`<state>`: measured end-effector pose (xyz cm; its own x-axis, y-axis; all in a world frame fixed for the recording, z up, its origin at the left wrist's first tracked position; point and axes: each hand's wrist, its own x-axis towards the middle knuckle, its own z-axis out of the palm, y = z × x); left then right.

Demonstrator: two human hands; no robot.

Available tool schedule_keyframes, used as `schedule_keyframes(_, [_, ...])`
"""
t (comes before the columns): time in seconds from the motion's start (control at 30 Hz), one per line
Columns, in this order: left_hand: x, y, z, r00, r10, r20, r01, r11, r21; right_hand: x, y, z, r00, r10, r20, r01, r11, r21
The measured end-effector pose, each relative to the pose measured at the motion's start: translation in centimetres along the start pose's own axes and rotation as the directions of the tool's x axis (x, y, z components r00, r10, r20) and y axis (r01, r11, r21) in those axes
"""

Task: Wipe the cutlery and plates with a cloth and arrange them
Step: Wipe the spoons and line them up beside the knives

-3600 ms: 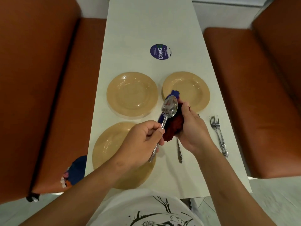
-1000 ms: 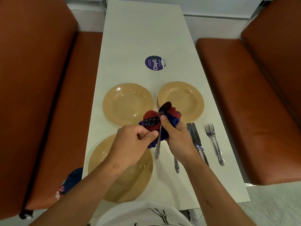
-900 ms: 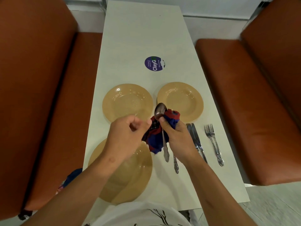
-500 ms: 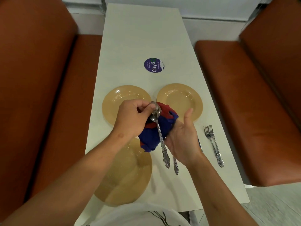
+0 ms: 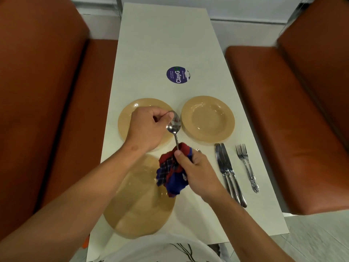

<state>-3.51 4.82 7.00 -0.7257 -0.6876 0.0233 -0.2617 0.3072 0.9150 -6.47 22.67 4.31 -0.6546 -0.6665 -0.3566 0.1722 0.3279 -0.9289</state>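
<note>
My left hand [image 5: 146, 127] pinches the bowl of a silver spoon [image 5: 174, 127] above the table. The spoon's handle runs down into a red and blue checked cloth [image 5: 172, 172], which my right hand [image 5: 195, 171] grips around it. Three tan plates lie on the white table [image 5: 166, 44]: one at far left [image 5: 125, 121] partly under my left hand, one at far right [image 5: 207, 119], and a large near one [image 5: 139, 205] under my arms. Knives [image 5: 225, 167] and forks [image 5: 246, 165] lie side by side to the right.
A round purple sticker [image 5: 177, 75] marks the table's middle. Orange-brown bench seats flank the table, on the left [image 5: 47, 91] and on the right [image 5: 283, 120]. The tip of another piece of cutlery [image 5: 198, 150] peeks out behind my right hand.
My left hand moved from the spoon's handle to its bowl. My right hand slid the cloth down from the bowl onto the handle. Knives now show beside the forks.
</note>
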Motion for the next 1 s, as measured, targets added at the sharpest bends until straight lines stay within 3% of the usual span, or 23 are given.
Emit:
schedule_keyframes(0.23, [-0.2,0.0,-0.1,0.998,-0.061,-0.009,0.06,0.996,-0.068,-2.5,2.1,0.2,0.998,0.061,-0.014,-0.06,0.998,0.03])
schedule_keyframes(0.33, [-2.0,-0.4,0.5,0.963,-0.177,0.203,0.194,0.978,-0.069,-2.0,2.1,-0.1,0.996,0.072,-0.06,-0.064,0.99,0.124])
schedule_keyframes(0.43, [-4.2,-1.4,1.9,0.907,-0.183,0.378,0.189,0.982,0.021,-1.9,2.0,0.0,0.997,0.053,-0.061,-0.046,0.993,0.105])
schedule_keyframes(0.6, [-4.6,-2.3,1.7,0.944,-0.198,0.266,0.219,0.974,-0.055,-2.4,2.4,-0.5,0.977,0.173,0.126,-0.17,0.985,-0.037])
schedule_keyframes(0.7, [-4.9,-2.4,1.2,0.937,-0.218,0.274,0.245,0.967,-0.068,-1.9,1.4,-1.7,0.973,0.219,-0.077,-0.22,0.975,-0.011])
schedule_keyframes(0.77, [-5.3,-2.6,1.3,0.927,-0.236,0.29,0.271,0.959,-0.086,-0.2,0.8,-2.8,0.947,0.22,-0.235,-0.177,0.966,0.19])
schedule_keyframes(0.83, [-5.7,-2.6,1.5,0.913,-0.245,0.327,0.295,0.949,-0.112,1.7,0.0,-3.6,0.941,0.204,-0.27,-0.038,0.857,0.514])
schedule_keyframes(0.87, [-5.9,-2.5,1.8,0.909,-0.239,0.342,0.293,0.949,-0.116,2.6,-0.3,-3.7,0.953,0.158,-0.258,0.025,0.808,0.588])
schedule_keyframes(0.9, [-6.0,-2.4,2.0,0.906,-0.234,0.352,0.29,0.95,-0.113,3.3,-0.9,-3.5,0.971,0.099,-0.216,0.054,0.793,0.606])
schedule_keyframes(1.0, [-6.1,-1.8,2.5,0.902,-0.219,0.371,0.273,0.957,-0.1,4.4,-1.6,-2.0,0.994,-0.079,-0.08,0.105,0.902,0.419])
